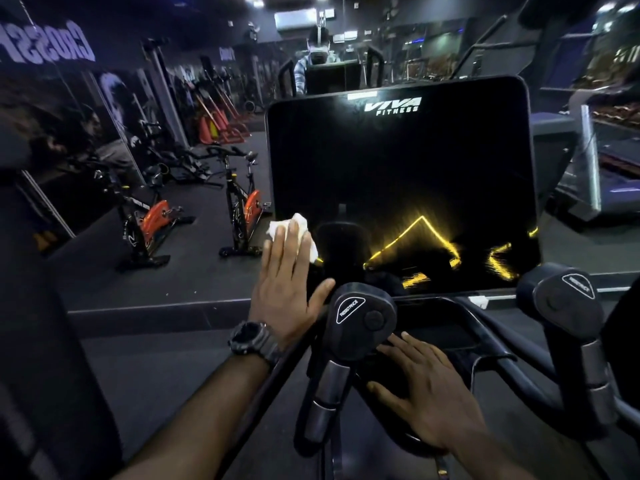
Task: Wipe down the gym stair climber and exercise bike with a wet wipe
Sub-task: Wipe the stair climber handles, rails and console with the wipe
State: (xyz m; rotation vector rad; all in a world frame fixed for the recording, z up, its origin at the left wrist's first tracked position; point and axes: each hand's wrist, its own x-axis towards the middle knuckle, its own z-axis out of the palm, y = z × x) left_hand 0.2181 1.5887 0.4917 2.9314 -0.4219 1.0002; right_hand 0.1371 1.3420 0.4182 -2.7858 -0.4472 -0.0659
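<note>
A large black console screen [401, 174] marked VIVA FITNESS fills the middle of the view, with yellow lines glowing along its lower part. My left hand [287, 282], a dark watch on its wrist, presses a white wet wipe [294, 226] flat against the screen's lower left corner. My right hand [422, 386] rests with fingers spread on the dark tray below the screen, holding nothing. A black handle with a RESISTANCE knob [360, 317] stands between my two hands, and a second RESISTANCE handle [561, 299] sits at the right.
Two black and orange exercise bikes [242, 213] [145, 226] stand on the dark floor to the left, by a mirrored wall. A treadmill [609, 174] is at the right. A person's reflection shows in the mirror ahead.
</note>
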